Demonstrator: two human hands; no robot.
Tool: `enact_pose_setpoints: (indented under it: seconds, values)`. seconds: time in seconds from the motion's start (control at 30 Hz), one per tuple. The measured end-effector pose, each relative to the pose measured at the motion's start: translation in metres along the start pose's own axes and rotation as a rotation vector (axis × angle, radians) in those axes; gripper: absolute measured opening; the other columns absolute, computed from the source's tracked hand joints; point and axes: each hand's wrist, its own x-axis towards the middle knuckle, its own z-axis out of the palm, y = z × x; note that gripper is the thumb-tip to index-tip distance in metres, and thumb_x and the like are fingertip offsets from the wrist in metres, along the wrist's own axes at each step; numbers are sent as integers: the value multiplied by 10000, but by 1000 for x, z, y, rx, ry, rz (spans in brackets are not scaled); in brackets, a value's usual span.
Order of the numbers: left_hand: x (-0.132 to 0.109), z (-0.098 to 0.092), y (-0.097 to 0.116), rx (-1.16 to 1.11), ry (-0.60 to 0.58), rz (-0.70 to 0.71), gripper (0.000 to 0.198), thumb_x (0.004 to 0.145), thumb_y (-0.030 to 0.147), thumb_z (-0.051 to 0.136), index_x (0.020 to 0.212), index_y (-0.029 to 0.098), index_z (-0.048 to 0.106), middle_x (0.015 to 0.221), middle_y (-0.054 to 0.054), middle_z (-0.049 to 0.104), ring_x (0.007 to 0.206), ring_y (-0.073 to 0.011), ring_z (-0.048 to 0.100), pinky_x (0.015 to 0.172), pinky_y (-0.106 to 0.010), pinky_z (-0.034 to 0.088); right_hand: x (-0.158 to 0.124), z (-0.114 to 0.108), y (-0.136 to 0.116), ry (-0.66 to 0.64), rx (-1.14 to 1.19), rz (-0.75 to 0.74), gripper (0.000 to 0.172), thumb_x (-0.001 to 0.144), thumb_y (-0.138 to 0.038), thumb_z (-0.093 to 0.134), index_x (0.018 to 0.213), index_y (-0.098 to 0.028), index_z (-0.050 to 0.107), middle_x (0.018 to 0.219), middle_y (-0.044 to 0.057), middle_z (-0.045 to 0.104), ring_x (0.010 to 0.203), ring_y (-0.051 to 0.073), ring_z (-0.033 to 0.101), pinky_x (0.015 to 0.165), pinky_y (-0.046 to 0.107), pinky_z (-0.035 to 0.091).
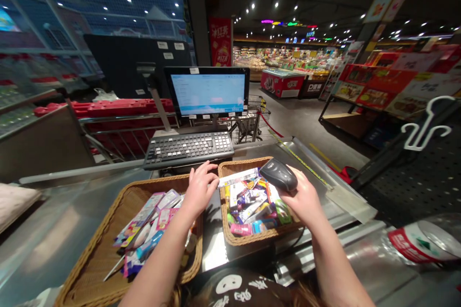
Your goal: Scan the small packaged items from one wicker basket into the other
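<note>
My left hand (197, 190) sits over the gap between two wicker baskets, its fingers on the end of a long white packet (238, 177). That packet stretches across the rim of the right basket (237, 165) towards a black handheld barcode scanner (278, 175), which my right hand (304, 197) grips just above the packet's far end. Colourful small packaged goods (254, 206) fill the right basket. The left basket (90, 249) holds several larger flat packets and toys in bright wrappers (151, 225), partly hidden behind my left forearm.
A black keyboard (189, 148) and a lit monitor (208, 91) stand just beyond the baskets on a steel checkout counter (324, 211). A silver-and-red can (425, 244) lies at the lower right. Shop aisles, a red freezer (283, 81) and red displays (392, 81) lie beyond.
</note>
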Motion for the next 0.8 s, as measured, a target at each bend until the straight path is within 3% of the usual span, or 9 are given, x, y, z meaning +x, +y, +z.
enact_pose_setpoints:
  seconds: [0.13,0.33,0.63,0.8]
  values:
    - [2,-37,-12,4,71,-34,327,909,344,394,713,204,615,1321,-64,583,1355,-300,394,1104,-659,198,7,6,-13,1,2,-89,439,704,-268,607,1136,-192,623,1196,131,661,1204,321,562,1062,541,397]
    - [-1,-82,-22,55,159,-65,350,910,385,391,697,208,605,1354,-70,581,1413,-316,316,1100,-700,128,16,16,-39,-35,-10,-213,374,725,-251,597,1091,-186,640,1183,137,662,1228,333,547,1087,564,354]
    - [2,-123,-34,116,242,-56,339,909,367,382,691,206,587,1376,-58,576,1443,-316,271,1082,-739,103,33,27,-71,-51,19,-278,331,739,-236,592,1061,-189,655,1193,130,653,1268,356,504,1109,607,293]
    - [1,-136,-43,140,273,-57,335,908,358,381,694,205,588,1383,-68,569,1448,-311,261,1084,-737,107,35,34,-87,-93,37,-311,340,744,-230,616,1081,-224,658,1203,101,649,1289,348,479,1116,620,270]
